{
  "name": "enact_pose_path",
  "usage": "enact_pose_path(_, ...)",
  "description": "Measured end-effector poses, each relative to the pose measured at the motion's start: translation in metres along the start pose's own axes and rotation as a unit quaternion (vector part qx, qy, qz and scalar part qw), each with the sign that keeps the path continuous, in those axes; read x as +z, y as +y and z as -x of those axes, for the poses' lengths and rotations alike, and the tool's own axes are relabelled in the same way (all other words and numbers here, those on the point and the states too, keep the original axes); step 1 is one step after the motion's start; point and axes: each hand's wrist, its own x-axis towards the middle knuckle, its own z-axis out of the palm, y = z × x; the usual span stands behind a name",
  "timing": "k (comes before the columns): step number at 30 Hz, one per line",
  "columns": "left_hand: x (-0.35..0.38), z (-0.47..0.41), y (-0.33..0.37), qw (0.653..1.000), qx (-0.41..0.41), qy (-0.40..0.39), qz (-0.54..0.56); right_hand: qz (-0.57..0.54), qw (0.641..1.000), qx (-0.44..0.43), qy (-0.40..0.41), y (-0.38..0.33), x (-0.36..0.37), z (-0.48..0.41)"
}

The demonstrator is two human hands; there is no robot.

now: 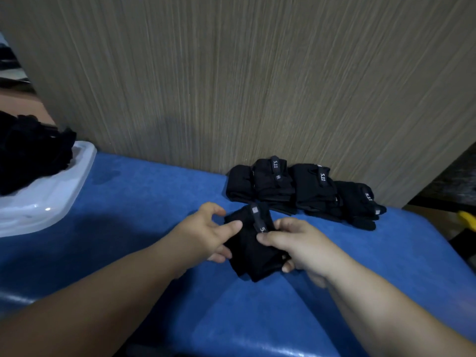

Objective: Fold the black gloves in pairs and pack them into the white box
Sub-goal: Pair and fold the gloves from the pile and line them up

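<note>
Two bare hands meet over a blue padded table top (257, 318), and between them lies one folded bundle of black fabric gloves (248, 251), crossed by a black strap with white lettering. The left hand (206, 234) grips the bundle's left edge, its thumb on top and its lower fingers curled underneath, the forefinger lifted clear. The right hand (298, 244) holds the right edge, thumb pressed beside the strap and fingers curled round the near corner.

Just beyond the right hand, four more folded black glove bundles (306, 188) stand in one row against a wood-grain wall panel (231, 86); three of them show lettered straps. Well to the left of the left hand sits one white plastic box (64, 191). A loose heap of black gloves (31, 155) rests on it; their number cannot be told.
</note>
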Motion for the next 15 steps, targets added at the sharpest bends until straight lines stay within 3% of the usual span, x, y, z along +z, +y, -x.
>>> enact_pose_path(4, 0.008, 0.005, 0.004, 0.993, -0.003, -0.04, 0.112, -0.062, 0.998, -0.023, 0.006, 0.001, 0.007, 0.003)
enact_pose_path(11, 0.016, 0.002, 0.008, 0.982, 0.009, -0.012, 0.19, -0.044, 0.992, -0.113, 0.025, 0.005, 0.003, 0.004)
enact_pose_path(15, 0.024, -0.002, 0.012, 0.967, 0.001, -0.009, 0.254, -0.116, 0.987, -0.109, -0.006, 0.003, 0.004, 0.01)
